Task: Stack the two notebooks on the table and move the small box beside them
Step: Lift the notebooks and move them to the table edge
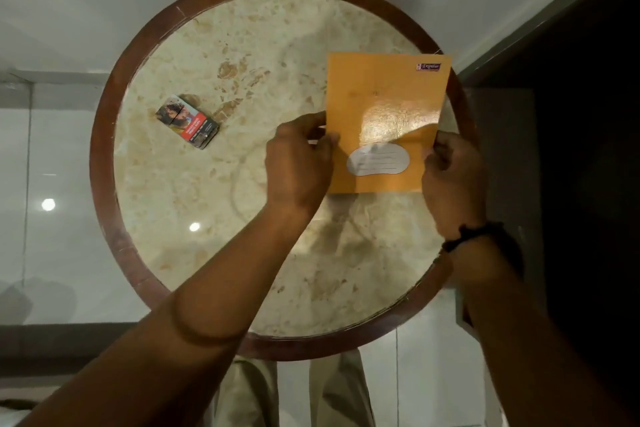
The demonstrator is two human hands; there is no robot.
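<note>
Round marble surface under me, both hands pinching the orange notebook, left hand on one edge, right hand on the other. Can't tell if the second one's underneath. Small box sits well off past my left hand, so that's still to do.

Likely a home or hotel room: a round marble-topped table with a dark wooden rim stands on glossy pale floor tiles, a dark doorway just right of it.
</note>
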